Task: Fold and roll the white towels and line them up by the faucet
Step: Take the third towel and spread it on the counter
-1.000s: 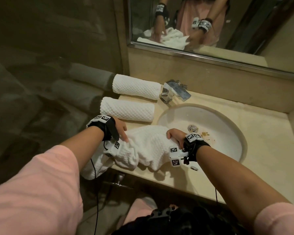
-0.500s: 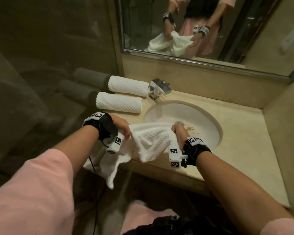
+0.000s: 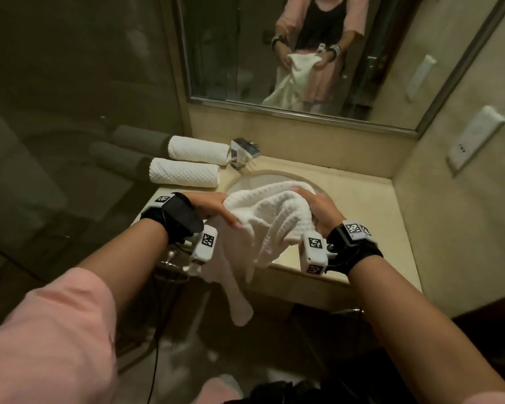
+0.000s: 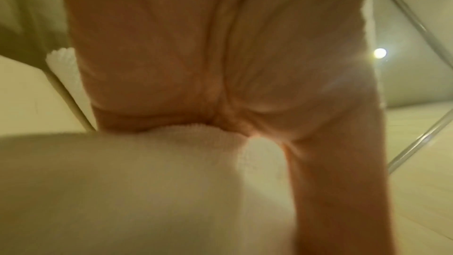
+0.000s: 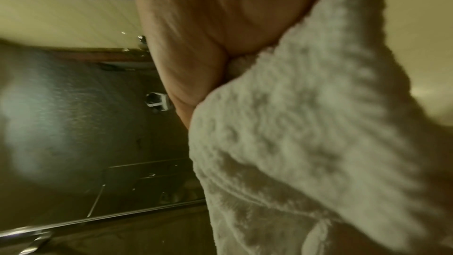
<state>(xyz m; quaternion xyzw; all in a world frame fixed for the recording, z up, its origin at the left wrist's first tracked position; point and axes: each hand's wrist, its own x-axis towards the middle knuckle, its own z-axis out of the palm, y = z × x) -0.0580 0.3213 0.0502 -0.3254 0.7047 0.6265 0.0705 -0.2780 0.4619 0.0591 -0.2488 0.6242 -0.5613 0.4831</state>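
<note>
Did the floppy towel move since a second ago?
Yes. The loose towel was slumped on the counter edge; now both hands lift it up above the sink, its tail hanging below the counter.

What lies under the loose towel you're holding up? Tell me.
Under the loose towel, gripped by the left hand and right hand, are the sink basin and the counter's front edge. The drain and most of the bowl are covered.

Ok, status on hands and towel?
Left hand and right hand both gripping loose towel, lifted, unfolded. Two rolls by faucet. Nothing blocking.
</note>
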